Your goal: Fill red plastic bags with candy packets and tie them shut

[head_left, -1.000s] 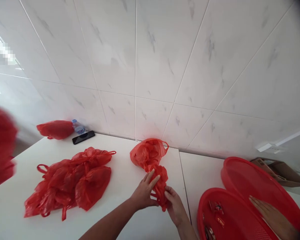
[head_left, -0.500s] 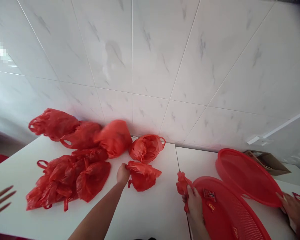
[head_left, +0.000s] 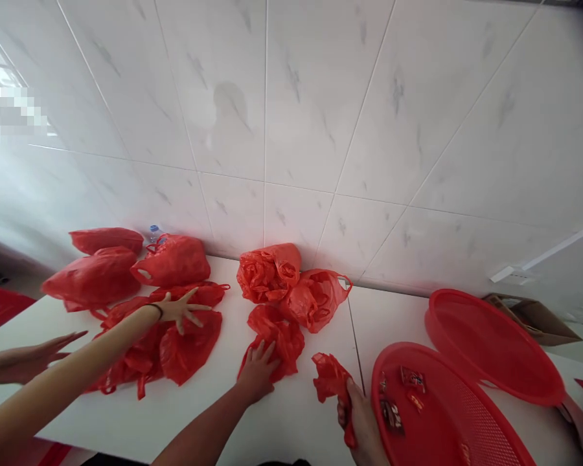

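My left hand point(head_left: 260, 373) lies with its fingers spread on a crumpled red plastic bag point(head_left: 286, 340) in the middle of the white table. To its right, my right hand point(head_left: 362, 414) is closed round another crumpled red bag point(head_left: 331, 378), whose loose top stands up above the fist. Behind my left hand, two more red bags stand near the wall, one bunched point(head_left: 269, 272) and one with a loop handle point(head_left: 318, 301). Right beside my right hand is a red plastic basket point(head_left: 447, 414) with several small wrapped packets point(head_left: 412, 378) in it.
Several filled red bags point(head_left: 92, 278) cover the table's left side, with a bottle point(head_left: 154, 233) behind them. Another person's arms reach in from the left, one hand point(head_left: 182, 310) spread over the bags. A second red basket point(head_left: 495, 349) and a cardboard box point(head_left: 534, 317) are at right.
My left hand has moved right and down, letting go of the bag's edge and lying on it. My right hand's bag shifted left. Another person's arm reached over the left bags; the back bags shifted.
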Action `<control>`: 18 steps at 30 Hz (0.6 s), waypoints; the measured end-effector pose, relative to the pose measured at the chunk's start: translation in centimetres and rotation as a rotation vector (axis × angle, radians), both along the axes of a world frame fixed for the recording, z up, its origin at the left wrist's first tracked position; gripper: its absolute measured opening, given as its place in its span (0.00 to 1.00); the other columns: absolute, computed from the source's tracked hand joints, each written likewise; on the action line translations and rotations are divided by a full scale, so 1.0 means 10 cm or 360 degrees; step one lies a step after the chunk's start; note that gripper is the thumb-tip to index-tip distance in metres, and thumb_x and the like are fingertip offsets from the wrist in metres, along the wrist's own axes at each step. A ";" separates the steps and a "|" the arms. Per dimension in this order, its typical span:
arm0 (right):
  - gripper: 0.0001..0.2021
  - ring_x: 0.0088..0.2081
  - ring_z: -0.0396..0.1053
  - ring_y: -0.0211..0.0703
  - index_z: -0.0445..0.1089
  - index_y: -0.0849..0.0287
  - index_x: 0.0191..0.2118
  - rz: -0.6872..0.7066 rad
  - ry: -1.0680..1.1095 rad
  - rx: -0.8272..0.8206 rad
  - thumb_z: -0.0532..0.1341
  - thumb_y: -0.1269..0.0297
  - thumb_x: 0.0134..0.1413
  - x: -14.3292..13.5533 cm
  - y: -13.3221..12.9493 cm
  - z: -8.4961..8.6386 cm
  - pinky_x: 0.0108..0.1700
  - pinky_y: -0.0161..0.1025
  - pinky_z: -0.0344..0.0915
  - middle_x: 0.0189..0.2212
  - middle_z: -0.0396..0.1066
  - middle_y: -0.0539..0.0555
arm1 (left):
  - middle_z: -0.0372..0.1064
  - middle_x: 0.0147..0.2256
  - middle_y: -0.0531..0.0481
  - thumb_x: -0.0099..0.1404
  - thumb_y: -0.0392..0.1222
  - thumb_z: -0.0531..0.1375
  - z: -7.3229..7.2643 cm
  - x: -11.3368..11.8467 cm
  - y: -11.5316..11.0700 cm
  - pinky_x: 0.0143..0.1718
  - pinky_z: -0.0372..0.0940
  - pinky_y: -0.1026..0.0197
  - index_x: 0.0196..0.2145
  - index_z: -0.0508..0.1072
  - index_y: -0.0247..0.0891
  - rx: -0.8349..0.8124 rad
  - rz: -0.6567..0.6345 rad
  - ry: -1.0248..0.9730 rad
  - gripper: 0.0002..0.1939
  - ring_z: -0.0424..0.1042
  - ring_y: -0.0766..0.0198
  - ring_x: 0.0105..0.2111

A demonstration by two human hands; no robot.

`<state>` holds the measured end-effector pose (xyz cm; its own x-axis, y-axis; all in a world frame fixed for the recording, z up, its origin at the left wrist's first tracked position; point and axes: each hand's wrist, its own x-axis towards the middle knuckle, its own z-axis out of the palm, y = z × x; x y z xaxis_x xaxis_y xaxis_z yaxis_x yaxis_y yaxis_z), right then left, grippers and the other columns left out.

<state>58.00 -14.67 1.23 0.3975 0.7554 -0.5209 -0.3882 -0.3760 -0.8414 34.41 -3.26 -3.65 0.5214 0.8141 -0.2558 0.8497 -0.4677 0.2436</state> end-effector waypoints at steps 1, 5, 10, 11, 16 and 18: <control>0.22 0.16 0.57 0.30 0.60 0.57 0.24 -0.0007 0.0070 -0.0025 0.60 0.41 0.47 -0.03 -0.02 0.01 0.17 0.29 0.54 0.16 0.60 0.44 | 0.41 0.67 0.46 0.47 0.40 0.66 -0.03 0.01 0.10 0.60 0.40 0.34 0.57 0.63 0.52 -0.0004 0.0044 0.0015 0.38 0.40 0.37 0.64; 0.22 0.18 0.60 0.30 0.64 0.59 0.26 -0.0065 0.0373 -0.0110 0.62 0.41 0.45 -0.11 -0.13 0.06 0.19 0.29 0.57 0.17 0.64 0.46 | 0.47 0.65 0.44 0.53 0.36 0.62 0.05 0.03 0.46 0.60 0.40 0.36 0.54 0.67 0.47 0.0117 0.0093 -0.0069 0.30 0.43 0.39 0.64; 0.24 0.19 0.63 0.32 0.65 0.59 0.26 -0.0085 0.0477 -0.0206 0.63 0.39 0.42 -0.11 -0.23 -0.01 0.21 0.30 0.59 0.18 0.65 0.47 | 0.56 0.60 0.37 0.57 0.31 0.56 0.33 0.07 0.29 0.59 0.44 0.37 0.48 0.69 0.38 0.0291 0.0182 -0.0259 0.20 0.47 0.41 0.62; 0.25 0.18 0.62 0.32 0.64 0.59 0.26 -0.0080 0.0443 -0.0242 0.63 0.39 0.40 -0.12 -0.23 -0.04 0.20 0.30 0.58 0.17 0.65 0.47 | 0.56 0.59 0.36 0.58 0.32 0.55 0.39 0.09 0.17 0.58 0.46 0.38 0.49 0.68 0.36 0.0313 0.0188 -0.0302 0.19 0.49 0.43 0.61; 0.28 0.12 0.52 0.30 0.62 0.59 0.22 0.0396 0.0097 -0.0322 0.56 0.34 0.45 -0.24 -0.14 -0.06 0.16 0.29 0.46 0.10 0.57 0.45 | 0.54 0.62 0.44 0.47 0.47 0.67 0.68 0.29 -0.31 0.58 0.51 0.46 0.59 0.59 0.45 0.0046 -0.0212 -0.0707 0.42 0.54 0.47 0.59; 0.28 0.12 0.50 0.30 0.63 0.60 0.21 0.0626 0.0030 -0.0235 0.55 0.35 0.47 -0.26 -0.05 0.02 0.16 0.30 0.42 0.09 0.55 0.45 | 0.63 0.57 0.45 0.42 0.46 0.69 0.77 0.39 -0.36 0.55 0.53 0.47 0.54 0.67 0.46 -0.0301 -0.0212 -0.1010 0.39 0.60 0.46 0.54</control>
<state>55.40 -15.19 1.45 0.0832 0.7644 -0.6393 -0.2058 -0.6145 -0.7616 38.26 -6.81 4.02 0.7102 0.7040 0.0016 0.4529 -0.4587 0.7645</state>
